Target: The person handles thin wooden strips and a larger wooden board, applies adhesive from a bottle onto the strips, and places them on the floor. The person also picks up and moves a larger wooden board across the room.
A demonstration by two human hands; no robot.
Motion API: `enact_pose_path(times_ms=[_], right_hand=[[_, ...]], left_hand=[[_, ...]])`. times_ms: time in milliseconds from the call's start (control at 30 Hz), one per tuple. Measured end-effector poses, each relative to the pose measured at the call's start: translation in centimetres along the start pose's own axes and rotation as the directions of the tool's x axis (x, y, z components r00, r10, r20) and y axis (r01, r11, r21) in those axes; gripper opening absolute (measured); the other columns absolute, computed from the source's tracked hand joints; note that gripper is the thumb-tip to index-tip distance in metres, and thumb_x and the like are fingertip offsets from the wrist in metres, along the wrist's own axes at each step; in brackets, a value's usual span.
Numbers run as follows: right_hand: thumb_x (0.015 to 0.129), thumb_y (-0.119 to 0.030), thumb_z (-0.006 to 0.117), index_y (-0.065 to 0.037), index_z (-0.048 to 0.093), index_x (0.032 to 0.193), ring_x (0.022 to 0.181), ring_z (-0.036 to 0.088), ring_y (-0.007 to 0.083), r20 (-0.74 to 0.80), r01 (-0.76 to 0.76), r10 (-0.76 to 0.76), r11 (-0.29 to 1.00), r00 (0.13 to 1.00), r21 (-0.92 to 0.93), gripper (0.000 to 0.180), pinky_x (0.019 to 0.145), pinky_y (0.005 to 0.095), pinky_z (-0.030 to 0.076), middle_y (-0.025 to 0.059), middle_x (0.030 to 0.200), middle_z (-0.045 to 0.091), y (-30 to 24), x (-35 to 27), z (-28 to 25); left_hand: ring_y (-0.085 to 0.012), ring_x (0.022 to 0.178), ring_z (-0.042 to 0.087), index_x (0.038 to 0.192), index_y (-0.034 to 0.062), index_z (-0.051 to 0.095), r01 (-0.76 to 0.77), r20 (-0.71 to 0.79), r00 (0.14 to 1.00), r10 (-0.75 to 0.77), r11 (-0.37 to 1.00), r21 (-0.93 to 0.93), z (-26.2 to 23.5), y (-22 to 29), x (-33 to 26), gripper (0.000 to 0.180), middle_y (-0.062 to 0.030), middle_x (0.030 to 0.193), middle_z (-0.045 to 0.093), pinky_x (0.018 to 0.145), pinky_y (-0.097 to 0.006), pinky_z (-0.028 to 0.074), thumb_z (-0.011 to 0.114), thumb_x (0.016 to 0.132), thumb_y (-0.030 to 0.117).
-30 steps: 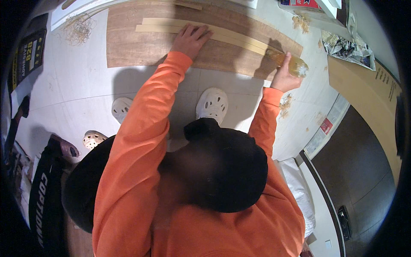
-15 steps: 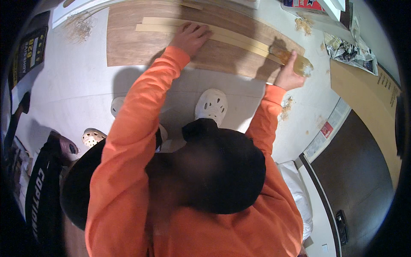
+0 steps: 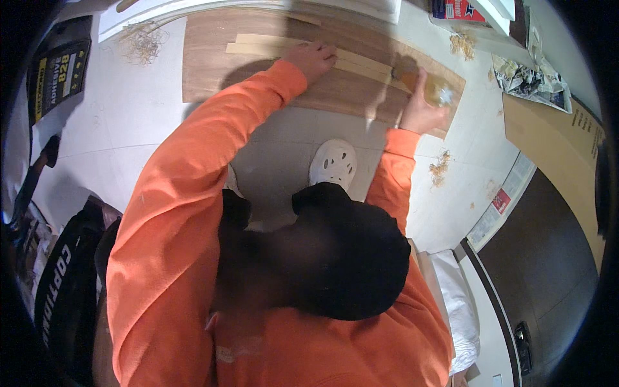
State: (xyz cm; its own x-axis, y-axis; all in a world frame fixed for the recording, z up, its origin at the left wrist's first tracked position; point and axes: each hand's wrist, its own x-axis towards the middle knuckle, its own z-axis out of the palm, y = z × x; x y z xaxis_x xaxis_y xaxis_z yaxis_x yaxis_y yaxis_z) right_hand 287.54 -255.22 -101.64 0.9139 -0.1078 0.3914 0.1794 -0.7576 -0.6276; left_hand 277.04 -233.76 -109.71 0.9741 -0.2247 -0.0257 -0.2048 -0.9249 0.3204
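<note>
Two long pale wooden strips [image 3: 261, 46] lie side by side along a brown wood-grain board [image 3: 206, 77] on the floor. My left hand [image 3: 314, 61] bends its fingers over the strips near their middle, holding them against the board; its fingertips are partly hidden. Over the right part of the strips, my right hand [image 3: 422, 115] is closed around a translucent bottle [image 3: 441, 95] with amber contents. The bottle lies tilted nearly flat, narrow end to the left, over the strips. Whether its tip touches the wood is too blurred to tell.
Curly shavings [image 3: 143, 44] lie left of the board, with more shavings [image 3: 440, 169] to its right. Crumpled newspaper [image 3: 532, 82] and a cardboard sheet [image 3: 548, 132] are at the right. A black adhesive package [image 3: 64, 74] stands at the far left. A white clog [image 3: 333, 162] is just below the board.
My right hand and the bottle have moved left along the strips. My left hand keeps its place on them. The whole view has shifted slightly.
</note>
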Motion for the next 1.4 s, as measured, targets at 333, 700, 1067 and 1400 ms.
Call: enact_pose_path(times_ms=[333,700,1067,1400], right_hand=[[0.071,-0.033,0.085,0.006,0.067,0.085,0.072,0.067,0.0272,-0.018,-0.004,0.004,1.0,1.0,-0.031,0.045,0.068,0.0389,0.053,0.0167,0.083,0.07,1.3,0.2,-0.9],[0.072,-0.031,0.085,0.004,0.068,0.088,0.073,0.066,0.0223,0.026,-0.18,0.179,0.975,0.984,0.129,0.042,0.07,0.0371,0.053,0.0147,0.085,0.07,-0.3,-1.2,1.7],[0.071,-0.033,0.085,0.006,0.068,0.087,0.069,0.066,0.0235,0.007,-0.109,0.109,0.994,0.994,0.01,0.046,0.066,0.0379,0.054,0.0151,0.084,0.071,-1.1,-1.2,0.2],[0.075,-0.029,0.083,0.004,0.068,0.089,0.07,0.066,0.0214,0.061,-0.049,0.046,0.998,0.997,0.05,0.039,0.068,0.0362,0.053,0.0144,0.085,0.071,-1.4,-1.6,-0.6]], left_hand=[[-0.0356,0.123,0.05,0.132,0.0027,0.046,-0.029,0.475,0.879,0.036,0.999,-0.023,-7.1,-3.5,-0.3,0.05,-0.0185,0.136,0.048,0.1,-0.043,0.045,0.058,0.087,0.019],[-0.0281,0.147,0.012,0.151,0.0115,0.019,0.266,-0.068,0.962,-0.265,0.964,0.009,0.5,-3.7,-10.7,0.069,-0.0041,0.159,0.014,0.116,-0.052,0.017,0.035,0.097,0.051],[-0.0259,0.147,0.012,0.152,0.013,0.018,0.25,-0.066,0.966,-0.249,0.968,0.017,0.4,-4.1,-10.8,0.071,-0.0024,0.16,0.013,0.117,-0.051,0.016,0.036,0.096,0.052],[-0.0247,0.146,0.013,0.152,0.0139,0.019,0.251,-0.033,0.968,-0.249,0.966,0.069,0.1,-4.4,-10.8,0.07,-0.0014,0.16,0.012,0.116,-0.051,0.018,0.037,0.096,0.052]])
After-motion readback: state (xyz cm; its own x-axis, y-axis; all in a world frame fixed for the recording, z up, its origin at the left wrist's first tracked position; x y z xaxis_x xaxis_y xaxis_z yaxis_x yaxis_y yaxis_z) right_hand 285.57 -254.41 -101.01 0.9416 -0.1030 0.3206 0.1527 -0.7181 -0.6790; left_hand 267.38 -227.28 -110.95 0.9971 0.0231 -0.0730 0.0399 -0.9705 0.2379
